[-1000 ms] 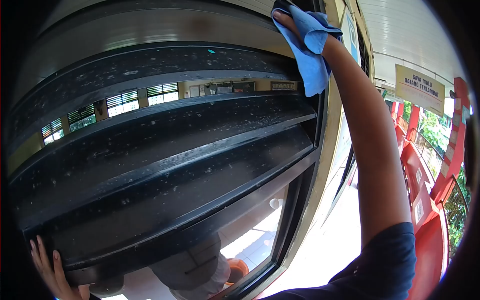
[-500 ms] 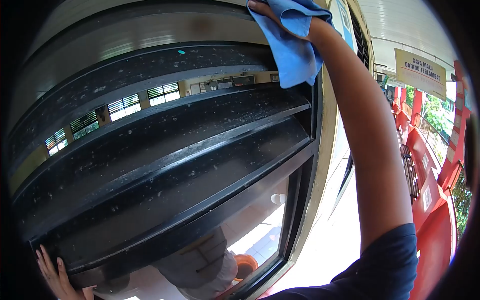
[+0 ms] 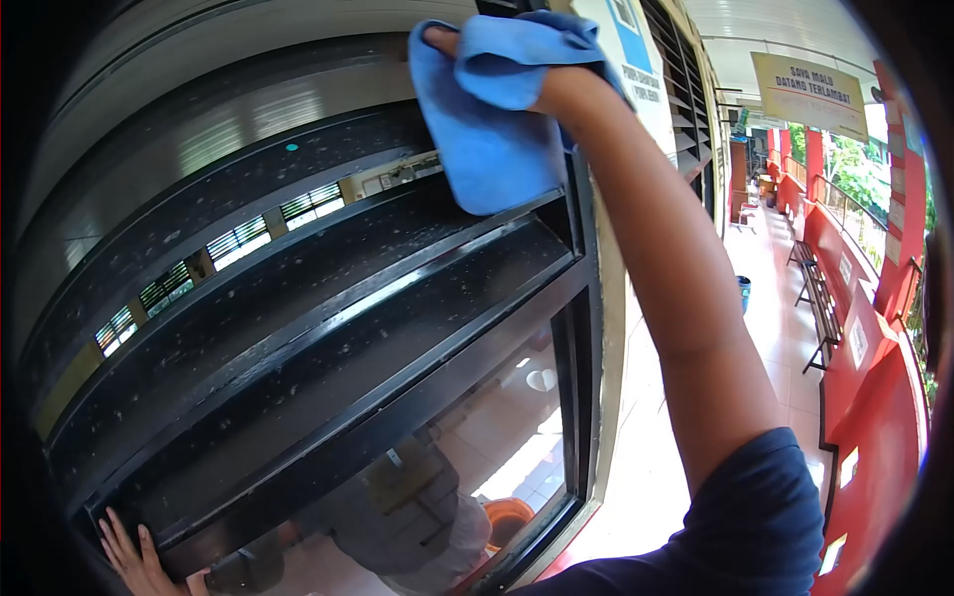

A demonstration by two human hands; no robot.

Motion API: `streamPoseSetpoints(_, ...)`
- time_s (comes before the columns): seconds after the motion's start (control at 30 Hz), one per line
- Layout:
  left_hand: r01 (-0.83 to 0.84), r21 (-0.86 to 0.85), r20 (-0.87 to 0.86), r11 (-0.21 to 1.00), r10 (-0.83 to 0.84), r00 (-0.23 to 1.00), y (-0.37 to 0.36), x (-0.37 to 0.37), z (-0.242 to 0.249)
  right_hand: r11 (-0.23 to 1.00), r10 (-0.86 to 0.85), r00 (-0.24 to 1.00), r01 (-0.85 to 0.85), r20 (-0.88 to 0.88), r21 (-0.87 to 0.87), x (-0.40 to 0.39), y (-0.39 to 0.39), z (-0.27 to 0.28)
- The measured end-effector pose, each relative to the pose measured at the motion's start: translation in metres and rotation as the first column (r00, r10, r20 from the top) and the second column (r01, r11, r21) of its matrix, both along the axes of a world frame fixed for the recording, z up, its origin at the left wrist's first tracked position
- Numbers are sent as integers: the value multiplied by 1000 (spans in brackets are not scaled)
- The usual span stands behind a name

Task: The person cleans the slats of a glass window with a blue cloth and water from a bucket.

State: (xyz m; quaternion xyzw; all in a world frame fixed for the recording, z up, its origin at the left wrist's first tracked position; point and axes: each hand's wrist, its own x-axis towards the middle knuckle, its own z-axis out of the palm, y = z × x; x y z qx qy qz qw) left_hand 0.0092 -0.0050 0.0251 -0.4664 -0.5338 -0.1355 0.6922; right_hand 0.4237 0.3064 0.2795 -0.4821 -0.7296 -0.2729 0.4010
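My right hand (image 3: 558, 91) is raised at the top of the view, its fingers mostly covered by a blue cloth (image 3: 505, 159) that it grips. The cloth hangs over the right ends of the dark louvre slats (image 3: 298, 288), which have pale specks and a small teal spot. At the lower left, my left hand (image 3: 137, 564) rests with fingers apart on the lower corner of the slatted window frame. Below the slats, a glass pane (image 3: 497, 437) reflects a person's body and an orange bucket.
Right of the window runs a tiled corridor with a red wall (image 3: 874, 437), a long bench (image 3: 817, 303) and a blue bin (image 3: 743, 293). A sign (image 3: 810, 94) hangs from the ceiling. A white and blue poster (image 3: 626, 70) is mounted beyond the window frame.
My right hand and the cloth have moved left and down in the view, and more of the cloth shows. The view has shifted, showing more corridor. My left hand stays at the frame corner.
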Motion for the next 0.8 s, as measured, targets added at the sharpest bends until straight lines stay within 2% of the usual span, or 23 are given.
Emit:
streamPoseSetpoints(0.03, 39, -4, -14, 999, -39, 999, 1, 0, 2, 1000, -14, 958, 10, -285, -14, 5, -1, -6)
streamPoseSetpoints(0.1, -89, -95, 18, 991, 91, 996, -15, -21, -8, 980, -49, 879, 133, -474, 145, 27, 3, -17)
streamPoseSetpoints(0.13, -145, -141, 31, 979, 150, 988, -19, -28, -12, 919, -87, 909, 231, -408, 320, 52, 13, -27)
streamPoseSetpoints(0.17, -149, -131, 20, 980, 153, 988, -16, -25, -12, 840, 399, 797, -120, -453, 529, 101, 68, -27)
streamPoseSetpoints(0.2, -147, -127, 23, 981, 151, 988, -15, -23, -12, 579, 787, 491, -377, -374, 723, 133, 115, -19)
streamPoseSetpoints(0.47, -143, -73, -12, 987, 142, 990, -9, -18, -12, 236, 969, 69, -556, -239, 797, 123, 96, -24)
streamPoseSetpoints(0.53, -148, -60, -7, 987, 148, 989, -8, -15, -12, 258, 961, 91, -634, -261, 729, 104, 86, -26)
streamPoseSetpoints(0.6, -156, -48, -9, 987, 156, 988, -7, -14, -13, 351, 931, 317, -641, -181, 682, 97, 99, -18)
streamPoseSetpoints(0.63, -162, -44, -12, 986, 162, 987, -7, -15, -13, 352, 936, 269, -718, -227, 600, 85, 97, -15)
streamPoseSetpoints(0.67, -167, -40, -15, 985, 167, 986, -7, -16, -13, 445, 876, 452, -626, -168, 640, 65, 99, -16)
streamPoseSetpoints(0.73, -150, -50, -8, 987, 150, 989, -8, -16, -14, 633, 757, 614, -604, -225, 483, 43, 104, -12)
streamPoseSetpoints(0.77, -143, -54, -6, 988, 143, 990, -9, -16, -13, 829, 485, 866, -413, -118, 377, 39, 96, -2)
streamPoseSetpoints(0.8, -143, -53, -3, 988, 143, 990, -9, -16, -12, 940, 152, 988, -153, 27, 304, 31, 74, 4)
